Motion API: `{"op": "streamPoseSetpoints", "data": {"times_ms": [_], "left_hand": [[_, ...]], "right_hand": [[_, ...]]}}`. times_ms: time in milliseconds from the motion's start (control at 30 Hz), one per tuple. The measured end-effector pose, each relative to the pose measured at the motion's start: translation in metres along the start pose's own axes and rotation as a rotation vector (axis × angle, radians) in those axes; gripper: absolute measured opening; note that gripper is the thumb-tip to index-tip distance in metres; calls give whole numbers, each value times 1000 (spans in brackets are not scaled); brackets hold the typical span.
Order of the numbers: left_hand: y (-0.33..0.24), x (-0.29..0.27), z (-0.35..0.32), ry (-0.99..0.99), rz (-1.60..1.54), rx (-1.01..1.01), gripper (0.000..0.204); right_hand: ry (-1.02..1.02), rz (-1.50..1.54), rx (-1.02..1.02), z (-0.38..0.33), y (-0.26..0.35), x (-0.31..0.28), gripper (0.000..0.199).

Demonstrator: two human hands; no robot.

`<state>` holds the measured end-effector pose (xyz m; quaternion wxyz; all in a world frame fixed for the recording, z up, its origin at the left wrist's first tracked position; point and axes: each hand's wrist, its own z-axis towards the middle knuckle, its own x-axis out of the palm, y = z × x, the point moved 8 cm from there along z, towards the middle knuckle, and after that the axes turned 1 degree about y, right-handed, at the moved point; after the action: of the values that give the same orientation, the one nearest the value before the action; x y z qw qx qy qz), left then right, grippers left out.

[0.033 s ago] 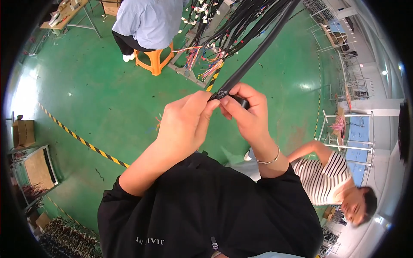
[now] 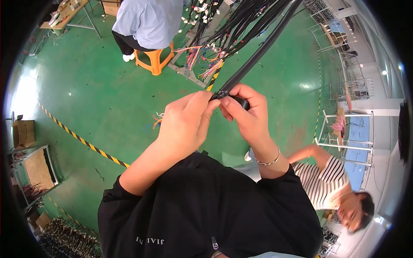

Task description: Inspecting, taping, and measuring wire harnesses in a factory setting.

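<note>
A thick black cable slants down from the upper right to my two hands at the centre. My left hand is closed, its thumb and fingers pinching the cable near its wrapped, crinkled part. Loose coloured wire ends stick out beside the left hand; how they run behind it is hidden. My right hand is closed round a roll of black tape, its thumb and index finger pressed against the wrapped part. The fingers of both hands almost touch.
Bundled black cables with white connectors hang over a metal frame ahead. A person in light blue sits on an orange stool. Another person in a striped shirt is close on my right. Yellow-black tape marks the green floor.
The coloured wire ends beside my left hand show more, farther left. The person in the striped shirt has shifted slightly. Both my hands keep their places on the cable and tape.
</note>
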<state>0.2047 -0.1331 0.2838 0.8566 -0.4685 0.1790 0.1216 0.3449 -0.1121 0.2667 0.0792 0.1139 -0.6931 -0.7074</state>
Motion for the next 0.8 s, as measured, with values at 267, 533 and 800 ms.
{"op": "streamPoseSetpoints", "data": {"times_ms": [267, 533, 800], "left_hand": [[-26, 18, -28, -128, 421, 302, 21], [-20, 18, -43, -66, 220, 148, 26], [-38, 19, -62, -3, 600, 292, 23]], "right_hand": [[-49, -94, 82, -30, 0, -3, 18], [-40, -126, 47, -32, -10, -6, 17], [56, -110, 237, -32, -21, 3, 14]]}}
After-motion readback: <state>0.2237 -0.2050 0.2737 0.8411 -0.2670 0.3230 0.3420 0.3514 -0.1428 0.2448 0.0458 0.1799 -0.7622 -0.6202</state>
